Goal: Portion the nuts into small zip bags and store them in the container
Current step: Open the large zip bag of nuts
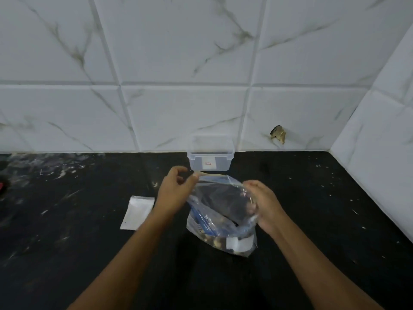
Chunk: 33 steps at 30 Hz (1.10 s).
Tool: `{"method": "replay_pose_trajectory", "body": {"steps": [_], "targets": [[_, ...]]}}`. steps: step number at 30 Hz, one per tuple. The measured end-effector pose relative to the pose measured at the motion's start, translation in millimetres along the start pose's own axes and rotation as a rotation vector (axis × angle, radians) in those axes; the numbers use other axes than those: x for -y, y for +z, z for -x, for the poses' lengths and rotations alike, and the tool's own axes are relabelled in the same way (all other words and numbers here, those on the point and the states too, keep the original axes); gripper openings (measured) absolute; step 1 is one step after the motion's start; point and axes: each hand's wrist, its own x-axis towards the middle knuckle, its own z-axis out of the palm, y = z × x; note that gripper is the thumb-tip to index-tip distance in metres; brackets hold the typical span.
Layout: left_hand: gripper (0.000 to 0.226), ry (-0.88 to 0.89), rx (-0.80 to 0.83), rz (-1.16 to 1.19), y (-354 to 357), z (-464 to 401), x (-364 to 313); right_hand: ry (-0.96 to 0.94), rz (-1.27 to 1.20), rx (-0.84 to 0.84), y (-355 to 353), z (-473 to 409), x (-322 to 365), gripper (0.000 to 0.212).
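The two hands hold the mouth of a big clear bag of nuts (220, 211) that stands on the black counter (312, 220) in the middle of the head view. The left hand (175, 191) pinches the far left corner of the bag's opening between thumb and fingers, at the pale zip strip. The right hand (263, 203) grips the right edge of the opening with curled fingers, so the plastic wraps a little over them. Between the two hands the mouth of the bag is pulled wide, and its inside looks dark. Brown nuts (215, 239) show through the plastic near the bottom of the bag, beside blue print and a white label. To the left of the bag, near the left forearm, a small zip bag (137, 212) lies flat on the counter; whether more than one is stacked there I cannot tell. Behind the big bag, against the wall, a clear plastic container (211, 155) stands upright without a lid, and it carries a small sticker on its front side. The wall (178, 63) is of white marble-pattern tiles, and one tile at the right has a broken hole (278, 134). The counter has pale scratches and specks.
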Motion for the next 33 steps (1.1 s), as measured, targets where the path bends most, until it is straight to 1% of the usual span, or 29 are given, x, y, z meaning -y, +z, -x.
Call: {"method": "replay_pose_trajectory", "body": {"steps": [1,2,3,5,6,7,8,9,10,11,12,13,14,15,17,19,20,22,23,25,26,27,28,29,30,31,33], "targets": [[0.047,0.023,-0.035,-0.131,3.2,5.6,9.8,0.005,0.202,-0.010,-1.4,1.8,-3.5,0.011],[0.050,0.024,-0.071,-0.210,6.5,14.0,15.4,-0.020,0.355,-0.024,-2.2,2.6,-4.9,0.012],[0.050,0.014,-0.108,-0.248,10.3,22.8,18.8,-0.085,0.468,-0.049,-2.4,2.6,-4.1,0.012],[0.050,-0.026,-0.157,-0.269,20.5,38.0,25.9,-0.314,0.658,-0.096,2.4,4.3,3.5,0.012],[0.049,-0.053,-0.171,-0.234,25.1,44.4,27.6,-0.456,0.736,-0.082,7.6,5.9,8.3,0.012],[0.047,-0.083,-0.170,-0.169,29.6,48.4,29.8,-0.582,0.826,-0.039,12.7,6.9,11.5,0.015],[0.042,-0.109,-0.159,-0.087,33.4,51.8,30.7,-0.664,0.945,0.012,18.9,7.9,13.0,0.023],[0.034,-0.127,-0.141,-0.004,36.6,54.2,31.0,-0.704,1.080,0.060,25.3,8.3,11.1,0.028],[0.025,-0.140,-0.122,0.055,39.7,55.3,30.9,-0.720,1.197,0.086,30.3,8.0,7.9,0.026],[0.017,-0.146,-0.120,0.087,42.5,55.5,31.4,-0.712,1.266,0.084,33.9,5.6,3.7,0.019],[0.012,-0.157,-0.129,0.120,45.0,54.9,32.0,-0.689,1.275,0.065,36.0,2.8,-0.2,0.011],[0.014,-0.176,-0.138,0.176,46.9,52.8,32.3,-0.641,1.220,0.051,36.8,-1.1,-3.3,0.012],[0.020,-0.214,-0.142,0.248,46.9,49.7,30.9,-0.564,1.118,0.055,36.9,-5.9,-5.3,0.018],[0.024,-0.258,-0.137,0.332,45.3,44.7,30.1,-0.471,0.983,0.065,36.7,-9.5,-4.8,0.024],[0.026,-0.386,-0.070,0.516,36.6,32.1,24.7,-0.309,0.641,0.068,34.7,-12.2,-1.2,0.031],[0.020,-0.519,0.030,0.698,23.0,18.9,19.9,-0.172,0.283,0.039,33.3,-9.8,6.4,0.031],[0.019,-0.586,0.085,0.765,16.4,14.9,16.3,-0.069,0.113,0.020,31.4,-8.4,11.7,0.027],[0.019,-0.668,0.170,0.826,6.1,9.8,7.3,0.152,-0.167,-0.016,23.7,-11.1,16.8,0.015],[0.017,-0.683,0.188,0.820,1.9,7.7,3.0,0.243,-0.278,-0.018,19.1,-13.7,17.6,0.013],[0.012,-0.681,0.195,0.833,-4.3,4.1,-3.4,0.360,-0.436,0.012,12.0,-16.4,16.4,0.021],[0.011,-0.672,0.200,0.846,-7.3,2.1,-6.5,0.372,-0.478,0.032,10.5,-16.9,15.3,0.024],[0.009,-0.650,0.210,0.838,-8.9,-0.3,-8.0,0.334,-0.483,0.045,9.2,-18.0,14.0,0.023],[0.008,-0.628,0.228,0.825,-8.8,-3.7,-7.1,0.259,-0.428,0.032,8.0,-17.4,13.0,0.020],[0.011,-0.607,0.239,0.798,-8.1,-4.8,-6.4,0.159,-0.303,-0.014,6.6,-17.4,10.5,0.019],[0.017,-0.581,0.226,0.740,-5.3,-5.4,-3.6,0.047,-0.122,-0.058,5.9,-14.8,8.4,0.018],[0.022,-0.525,0.196,0.635,-0.6,-7.1,2.2,-0.050,0.090,-0.086,5.1,-12.9,4.8,0.018],[0.030,-0.363,0.160,0.334,10.8,-4.4,11.9,-0.154,0.475,-0.039,2.3,-11.8,-4.5,0.023]]}}
